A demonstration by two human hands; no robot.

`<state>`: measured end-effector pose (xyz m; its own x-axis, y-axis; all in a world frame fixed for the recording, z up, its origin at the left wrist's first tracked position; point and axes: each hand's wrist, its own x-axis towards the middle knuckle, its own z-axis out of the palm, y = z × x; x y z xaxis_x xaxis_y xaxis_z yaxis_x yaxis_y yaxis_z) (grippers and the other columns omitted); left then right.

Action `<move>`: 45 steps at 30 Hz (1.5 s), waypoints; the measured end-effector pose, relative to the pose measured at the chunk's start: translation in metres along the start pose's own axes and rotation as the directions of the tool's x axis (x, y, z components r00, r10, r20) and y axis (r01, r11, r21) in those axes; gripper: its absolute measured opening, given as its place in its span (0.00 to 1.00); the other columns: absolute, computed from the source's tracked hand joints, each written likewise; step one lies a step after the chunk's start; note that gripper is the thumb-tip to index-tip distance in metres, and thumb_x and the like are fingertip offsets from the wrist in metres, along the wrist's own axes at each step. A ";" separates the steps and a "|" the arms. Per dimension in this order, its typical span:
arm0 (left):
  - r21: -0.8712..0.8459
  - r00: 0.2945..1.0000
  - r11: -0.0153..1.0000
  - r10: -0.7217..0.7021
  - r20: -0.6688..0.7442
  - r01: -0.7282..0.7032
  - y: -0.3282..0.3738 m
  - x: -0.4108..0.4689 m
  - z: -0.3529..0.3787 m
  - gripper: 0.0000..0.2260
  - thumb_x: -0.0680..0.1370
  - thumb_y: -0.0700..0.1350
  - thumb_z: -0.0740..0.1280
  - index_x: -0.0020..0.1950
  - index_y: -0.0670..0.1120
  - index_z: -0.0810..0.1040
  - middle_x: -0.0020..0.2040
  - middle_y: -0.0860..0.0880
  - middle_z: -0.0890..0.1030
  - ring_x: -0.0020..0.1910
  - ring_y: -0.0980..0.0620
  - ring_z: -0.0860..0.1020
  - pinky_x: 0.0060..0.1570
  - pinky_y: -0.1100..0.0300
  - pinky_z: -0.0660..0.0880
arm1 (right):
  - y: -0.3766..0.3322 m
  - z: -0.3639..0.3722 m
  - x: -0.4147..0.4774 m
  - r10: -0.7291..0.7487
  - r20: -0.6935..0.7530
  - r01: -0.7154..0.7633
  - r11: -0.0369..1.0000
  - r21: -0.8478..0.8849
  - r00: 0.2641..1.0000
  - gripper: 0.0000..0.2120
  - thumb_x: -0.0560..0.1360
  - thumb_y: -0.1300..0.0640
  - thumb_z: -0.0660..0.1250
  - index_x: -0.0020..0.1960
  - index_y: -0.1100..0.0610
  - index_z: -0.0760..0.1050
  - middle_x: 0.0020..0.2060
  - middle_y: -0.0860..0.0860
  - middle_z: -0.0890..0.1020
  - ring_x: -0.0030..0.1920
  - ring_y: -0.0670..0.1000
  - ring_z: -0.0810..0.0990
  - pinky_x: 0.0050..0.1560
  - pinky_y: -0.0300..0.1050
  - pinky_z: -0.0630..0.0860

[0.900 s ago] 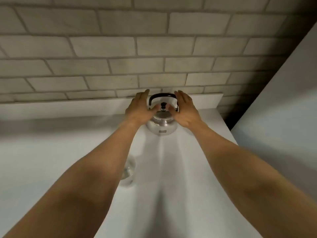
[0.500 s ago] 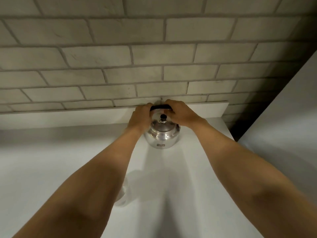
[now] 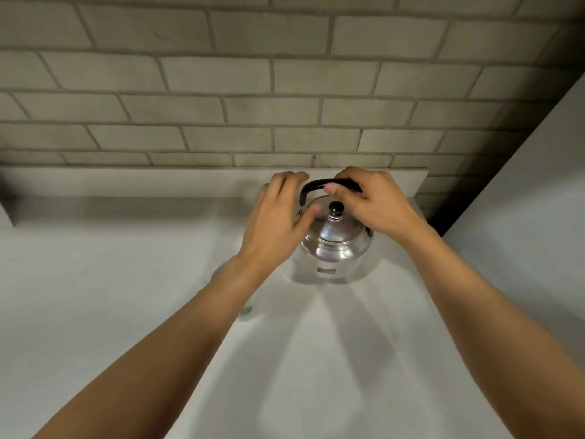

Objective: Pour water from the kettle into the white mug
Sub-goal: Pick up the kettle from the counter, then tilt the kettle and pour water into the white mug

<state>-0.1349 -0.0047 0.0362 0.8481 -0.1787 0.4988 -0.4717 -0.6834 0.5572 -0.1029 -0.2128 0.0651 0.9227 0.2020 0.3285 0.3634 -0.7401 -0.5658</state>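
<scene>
Steel kettle (image 3: 335, 248) is sitting upright on the white worktop (image 3: 110, 296), right of centre in the frame, with both hands at it.

Its black handle (image 3: 311, 186) is arching from left to right across the frame above the knobbed lid (image 3: 336, 208); which way the spout is pointing I cannot tell. The right hand (image 3: 376, 204) is curling closed around the handle's right half, thumb tucked beneath the bar. The left hand (image 3: 278, 217) is lying open with spread fingers against the kettle's left shoulder, thumb touching the lid's edge. Half a second ago both hands were wrapped over the handle; now the left one is lower, off the bar and flattened, baring the handle's left end. A brick wall (image 3: 221, 106) is filling the upper frame. Only a blurred sliver of something, perhaps the mug, is peeking from under the left forearm.
</scene>
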 end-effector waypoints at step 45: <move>-0.158 0.968 0.965 -0.184 0.172 0.211 0.050 -0.142 -0.003 0.28 0.86 0.52 0.59 0.83 0.44 0.56 0.84 0.48 0.55 0.82 0.50 0.54 0.72 0.65 0.54 | -0.135 -0.013 -0.045 -0.286 0.318 0.368 0.899 -0.237 0.904 0.15 0.79 0.43 0.69 0.60 0.49 0.86 0.49 0.48 0.90 0.47 0.54 0.87 0.52 0.55 0.81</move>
<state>-0.2795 -0.0111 -0.0048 0.9491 -0.1686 0.2662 -0.3137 -0.5853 0.7477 -0.1947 -0.1302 0.1360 0.7708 0.5983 0.2186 0.6359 -0.7432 -0.2080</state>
